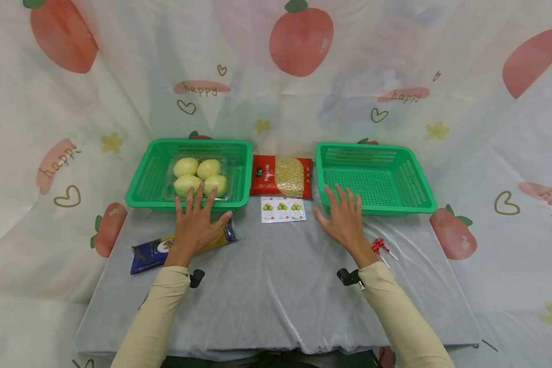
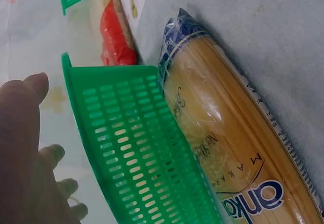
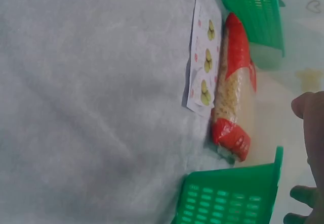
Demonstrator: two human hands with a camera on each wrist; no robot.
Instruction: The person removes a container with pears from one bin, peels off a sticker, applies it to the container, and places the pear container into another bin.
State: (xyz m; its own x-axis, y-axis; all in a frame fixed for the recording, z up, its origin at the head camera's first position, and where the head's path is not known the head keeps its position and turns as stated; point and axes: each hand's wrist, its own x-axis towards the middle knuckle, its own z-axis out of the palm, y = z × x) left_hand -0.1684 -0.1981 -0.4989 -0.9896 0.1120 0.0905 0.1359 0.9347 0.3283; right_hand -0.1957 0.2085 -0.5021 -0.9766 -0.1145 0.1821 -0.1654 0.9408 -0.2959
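Note:
My left hand (image 1: 194,227), fingers spread, hovers over the front rim of the left green basket (image 1: 142,179) and holds nothing. Inside that basket sits a clear tray of several pale yellow-green round fruits (image 1: 185,167). Below the hand lies a blue-ended bag of spaghetti (image 2: 217,107), partly hidden by the hand and wrist in the head view. My right hand (image 1: 345,220) is also spread and holds nothing, its fingertips at the front left rim of the right green basket (image 1: 377,210), which has nothing in it.
Between the baskets lies a red bag of short pasta (image 1: 282,176), with a white card (image 1: 283,209) printed with fruit pictures before it. A red ribbon bow (image 1: 378,245) with pale ends lies right of the right wrist. A printed curtain (image 1: 303,117) hangs behind the grey table (image 1: 276,296).

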